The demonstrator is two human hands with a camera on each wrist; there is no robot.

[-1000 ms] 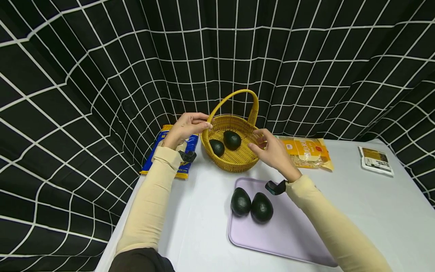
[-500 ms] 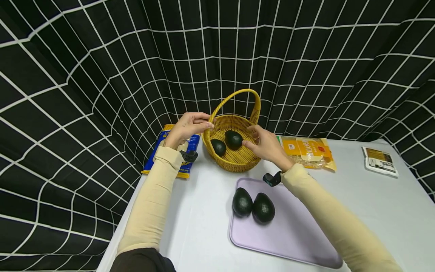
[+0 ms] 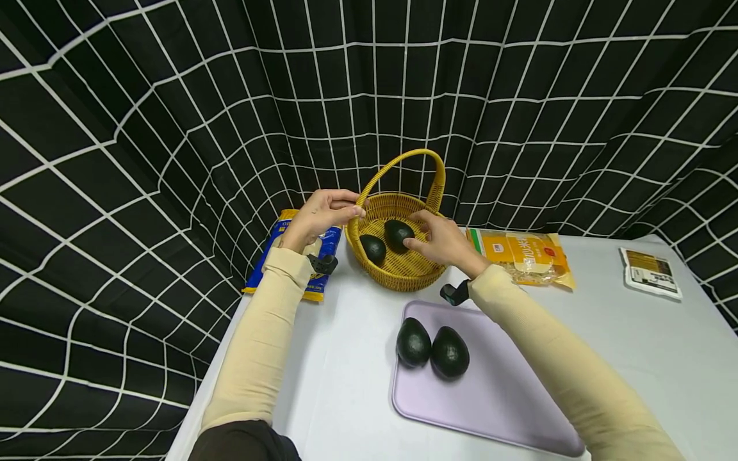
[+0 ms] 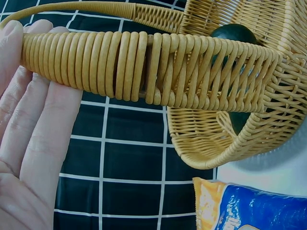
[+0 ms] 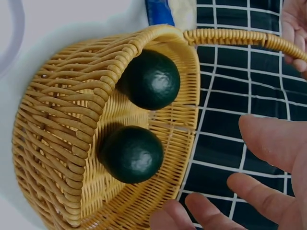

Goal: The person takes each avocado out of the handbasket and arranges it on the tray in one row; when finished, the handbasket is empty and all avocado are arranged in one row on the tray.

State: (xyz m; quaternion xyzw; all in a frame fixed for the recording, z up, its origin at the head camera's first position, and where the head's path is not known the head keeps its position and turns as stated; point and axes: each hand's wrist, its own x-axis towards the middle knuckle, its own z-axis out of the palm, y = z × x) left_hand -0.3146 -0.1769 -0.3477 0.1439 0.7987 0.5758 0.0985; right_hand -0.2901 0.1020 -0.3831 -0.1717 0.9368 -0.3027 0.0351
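Note:
My left hand (image 3: 319,218) holds the arched handle (image 4: 86,62) of a yellow wicker basket (image 3: 398,280), thumb on one side and fingers behind it. Inside the basket lie two dark green avocados: one avocado (image 3: 373,249) on the left, the other avocado (image 3: 396,234) nearer the middle. Over the basket's right rim hovers my right hand (image 3: 441,238), fingers spread and slightly bent. The right wrist view shows a gap between those fingers and the nearer avocado (image 5: 134,155); nothing is in that hand.
In front of the basket, a lilac tray (image 3: 490,410) bears two more avocados (image 3: 450,353) at its left end. A blue packet (image 3: 262,266) lies left of the basket. An orange packet (image 3: 521,256) and a small white packet (image 3: 651,274) lie to the right. A black gridded curtain stands behind.
My right hand has moved left and inward over the basket, nearer the middle avocado. The left hand stays at the handle, and the avocados keep their places.

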